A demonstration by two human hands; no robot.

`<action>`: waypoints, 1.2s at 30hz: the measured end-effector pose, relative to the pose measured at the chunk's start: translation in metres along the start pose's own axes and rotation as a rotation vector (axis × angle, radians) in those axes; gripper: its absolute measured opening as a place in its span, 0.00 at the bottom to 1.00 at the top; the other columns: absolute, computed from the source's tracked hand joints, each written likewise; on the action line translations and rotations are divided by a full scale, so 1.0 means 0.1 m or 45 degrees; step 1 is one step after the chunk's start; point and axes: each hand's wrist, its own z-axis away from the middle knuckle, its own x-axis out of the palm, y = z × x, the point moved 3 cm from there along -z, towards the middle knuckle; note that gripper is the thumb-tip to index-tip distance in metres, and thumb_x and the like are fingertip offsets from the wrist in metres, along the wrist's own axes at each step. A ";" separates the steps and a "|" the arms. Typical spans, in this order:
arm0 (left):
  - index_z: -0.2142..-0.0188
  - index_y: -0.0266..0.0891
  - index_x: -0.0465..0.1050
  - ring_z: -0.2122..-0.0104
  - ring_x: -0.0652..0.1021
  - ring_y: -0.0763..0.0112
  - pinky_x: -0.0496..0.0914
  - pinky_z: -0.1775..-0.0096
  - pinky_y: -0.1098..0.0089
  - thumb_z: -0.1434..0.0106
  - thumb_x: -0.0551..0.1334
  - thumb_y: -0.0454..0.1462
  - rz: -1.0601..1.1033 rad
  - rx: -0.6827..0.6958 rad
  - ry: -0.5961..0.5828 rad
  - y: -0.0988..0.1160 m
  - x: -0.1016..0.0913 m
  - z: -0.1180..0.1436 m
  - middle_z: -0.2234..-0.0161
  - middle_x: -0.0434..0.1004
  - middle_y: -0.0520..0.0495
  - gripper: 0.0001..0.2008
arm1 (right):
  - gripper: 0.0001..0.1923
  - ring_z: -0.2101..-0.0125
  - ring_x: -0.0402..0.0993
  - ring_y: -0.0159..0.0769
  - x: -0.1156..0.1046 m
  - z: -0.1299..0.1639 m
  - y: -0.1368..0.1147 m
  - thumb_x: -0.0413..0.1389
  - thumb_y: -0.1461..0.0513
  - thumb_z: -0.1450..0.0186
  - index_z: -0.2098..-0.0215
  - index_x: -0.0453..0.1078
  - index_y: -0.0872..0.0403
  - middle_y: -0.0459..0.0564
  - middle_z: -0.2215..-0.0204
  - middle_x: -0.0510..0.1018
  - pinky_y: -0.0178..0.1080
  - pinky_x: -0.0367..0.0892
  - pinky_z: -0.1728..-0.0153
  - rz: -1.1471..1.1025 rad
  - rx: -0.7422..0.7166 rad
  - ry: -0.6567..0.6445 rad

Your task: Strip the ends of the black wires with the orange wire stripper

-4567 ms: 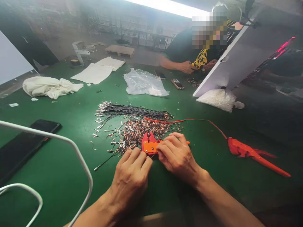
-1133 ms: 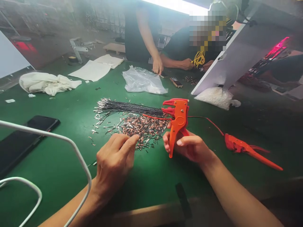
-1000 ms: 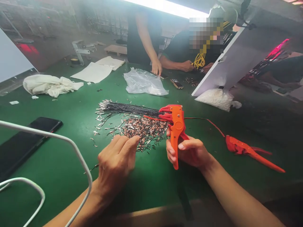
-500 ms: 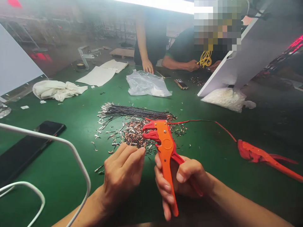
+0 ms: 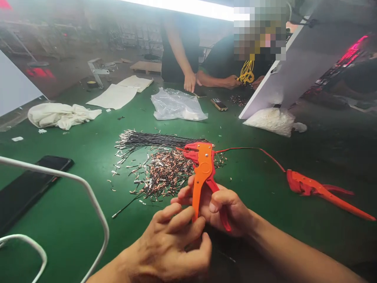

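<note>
An orange and red wire stripper (image 5: 204, 165) stands upright in my right hand (image 5: 226, 208), jaws pointing left. My right thumb lies across its red lever and the fingers are behind the orange handle. Curled fingers of my left hand (image 5: 173, 239) cover the lower end of that handle; whether they also hold a wire is hidden. Behind the tool lies a bundle of black wires (image 5: 159, 138) with metal terminals at its left end. A heap of short wire offcuts with copper-coloured bits (image 5: 167, 171) is in front of the bundle.
A second wire stripper (image 5: 321, 190) lies at right. A phone (image 5: 32, 184) and white cable (image 5: 85, 184) are at left. Farther back are white cloth (image 5: 64, 114), paper (image 5: 114, 96), a plastic bag (image 5: 176, 104), and a filled bag (image 5: 271, 121). Two people are across the table.
My left hand has moved right and nearer me, onto the lower handle. The wire stripper has tilted, its handle end swinging left, and its jaws look closer together.
</note>
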 end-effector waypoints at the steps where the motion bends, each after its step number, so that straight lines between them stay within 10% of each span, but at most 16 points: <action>1: 0.64 0.49 0.74 0.58 0.75 0.70 0.64 0.57 0.64 0.40 0.62 0.30 0.000 0.002 -0.069 0.00 0.02 -0.01 0.61 0.81 0.60 0.10 | 0.28 0.58 0.75 0.44 -0.01 0.00 0.01 0.49 0.69 0.56 0.55 0.64 0.53 0.52 0.61 0.77 0.49 0.67 0.52 -0.036 0.014 0.005; 13: 0.60 0.39 0.71 0.69 0.69 0.68 0.54 0.61 0.62 0.35 0.55 0.31 0.165 -0.077 -0.141 0.00 0.10 0.13 0.76 0.71 0.53 0.08 | 0.32 0.54 0.75 0.41 -0.03 0.02 0.08 0.49 0.74 0.62 0.57 0.71 0.56 0.53 0.58 0.80 0.43 0.64 0.48 -0.006 0.128 -0.001; 21: 0.59 0.40 0.70 0.67 0.71 0.70 0.61 0.59 0.63 0.38 0.60 0.24 0.186 -0.636 0.436 -0.25 -0.12 -0.03 0.69 0.77 0.52 0.12 | 0.28 0.60 0.76 0.43 -0.03 0.03 0.04 0.50 0.71 0.58 0.56 0.68 0.57 0.52 0.63 0.77 0.52 0.70 0.55 -0.206 0.147 -0.192; 36: 0.62 0.40 0.70 0.74 0.69 0.73 0.60 0.64 0.66 0.37 0.60 0.25 0.090 -0.673 0.305 -0.34 0.04 0.00 0.75 0.71 0.54 0.09 | 0.18 0.75 0.77 0.44 0.09 0.08 0.13 0.54 0.58 0.51 0.62 0.62 0.56 0.57 0.69 0.79 0.47 0.69 0.70 -0.222 0.444 -0.389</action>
